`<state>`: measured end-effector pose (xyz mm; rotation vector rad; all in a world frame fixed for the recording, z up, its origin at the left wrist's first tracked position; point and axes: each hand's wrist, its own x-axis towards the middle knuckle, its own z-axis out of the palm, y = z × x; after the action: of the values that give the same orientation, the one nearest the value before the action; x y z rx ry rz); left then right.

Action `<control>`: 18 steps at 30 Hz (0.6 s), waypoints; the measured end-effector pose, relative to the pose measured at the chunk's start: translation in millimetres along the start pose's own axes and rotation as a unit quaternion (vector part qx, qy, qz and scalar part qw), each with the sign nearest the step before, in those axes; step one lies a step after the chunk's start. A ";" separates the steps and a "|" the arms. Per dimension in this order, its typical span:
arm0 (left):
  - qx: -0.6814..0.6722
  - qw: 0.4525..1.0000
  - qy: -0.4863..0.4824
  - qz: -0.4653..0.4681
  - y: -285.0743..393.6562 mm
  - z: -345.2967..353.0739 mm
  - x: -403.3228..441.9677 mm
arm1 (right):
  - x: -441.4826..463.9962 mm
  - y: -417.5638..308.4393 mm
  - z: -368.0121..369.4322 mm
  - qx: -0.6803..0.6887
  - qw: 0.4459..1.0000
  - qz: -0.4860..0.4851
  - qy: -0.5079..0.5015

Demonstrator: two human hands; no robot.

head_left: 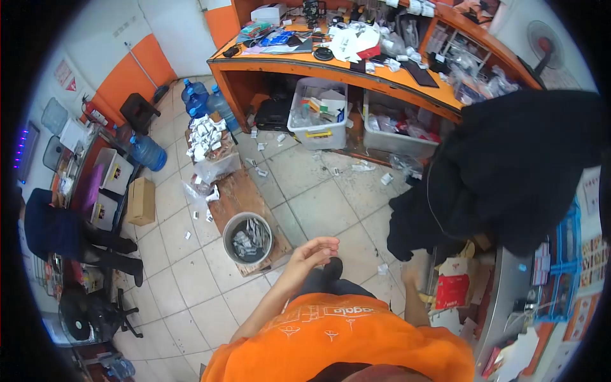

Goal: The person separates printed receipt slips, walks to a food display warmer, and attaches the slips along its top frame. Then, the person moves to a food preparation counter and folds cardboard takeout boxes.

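Note:
My left hand [316, 251] is held in front of my orange shirt [344, 337], over the floor. Its fingers are stretched out, and nothing shows in them. To its left, a round grey bucket [270, 237] of grey strip-like pieces stands on a low wooden bench [230, 196]. My right hand [412, 272] hangs low, just below a large mass of black cloth [509, 165]; its fingers are blurred and partly hidden. Close by that hand is a red and white box [452, 290] among cardboard pieces.
A cluttered orange desk [382, 70] runs along the back, with a white bin [318, 135] and a second bin [398, 145] below. Water jugs [219, 105] stand behind the bench. A person in dark clothes [54, 226] bends at the left. Scraps litter the tiled floor [318, 213].

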<state>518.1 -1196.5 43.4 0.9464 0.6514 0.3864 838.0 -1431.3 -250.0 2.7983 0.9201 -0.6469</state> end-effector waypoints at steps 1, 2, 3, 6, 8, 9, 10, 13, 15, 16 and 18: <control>0.018 1.000 -0.003 0.001 4.9 -14.3 16.1 | 60.9 -24.6 -18.0 -0.032 0.991 -0.099 0.085; 0.032 0.999 0.019 -0.004 16.4 -24.2 28.1 | 112.5 -60.6 -57.1 0.033 0.960 -0.183 0.209; 0.039 0.998 0.048 0.000 23.6 -36.6 39.3 | 166.4 -96.2 -84.9 0.178 0.933 -0.157 0.269; 0.005 0.989 0.147 -0.001 35.1 -73.7 77.8 | 213.1 -224.0 -265.2 0.292 0.865 -0.214 0.347; -0.044 0.983 0.179 -0.010 36.9 -97.0 115.5 | 288.2 -277.1 -322.1 0.264 0.882 -0.184 0.345; -0.083 0.973 0.216 -0.021 42.7 -105.0 136.6 | 314.9 -300.2 -351.1 0.262 0.878 -0.194 0.350; -0.121 0.959 0.253 -0.033 49.1 -112.8 156.3 | 334.8 -320.7 -377.4 0.262 0.874 -0.204 0.354; -0.084 0.971 0.218 -0.058 95.1 -130.4 238.0 | 398.5 -372.6 -435.8 0.267 0.868 -0.174 0.381; -0.019 0.982 0.180 -0.047 136.3 -129.2 287.4 | 435.1 -388.0 -450.6 0.226 0.866 -0.217 0.389; -0.015 0.983 0.177 -0.053 155.8 -131.2 312.9 | 450.1 -393.3 -455.1 0.188 0.859 -0.264 0.396; 0.106 0.989 0.099 0.010 194.5 -135.5 362.8 | 472.7 -390.6 -455.1 0.125 0.886 -0.287 0.342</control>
<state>693.8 -800.8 26.7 1.1258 0.8782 0.4390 1112.1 -750.0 -40.1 3.0045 1.9590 0.2637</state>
